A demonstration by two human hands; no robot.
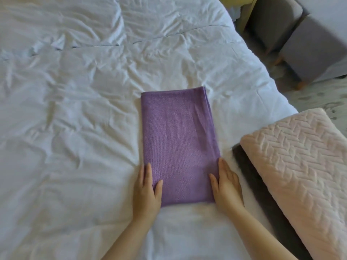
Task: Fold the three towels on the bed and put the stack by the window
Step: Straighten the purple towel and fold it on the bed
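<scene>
A purple towel [178, 139], folded into a long rectangle, lies flat on the white bed [75, 109]. The left hand [147, 192] and right hand [227, 186] rest against its near corners, each grip spread, fingers straight along the side edges and thumbs on the cloth. Just right lies a pink quilted cushion [300, 166].

a pale pink cushion quilted in a herringbone pattern [300, 175] lies just to the right of the right hand [228, 186], with a dark grey strip [253, 184] showing along the edge nearest that hand. far ahead and right of both hands, well apart from the left hand [148, 190], grey upholstered stools on light wooden legs [311, 51] stand side by side on a mottled grey-and-beige floor [326, 102].
</scene>
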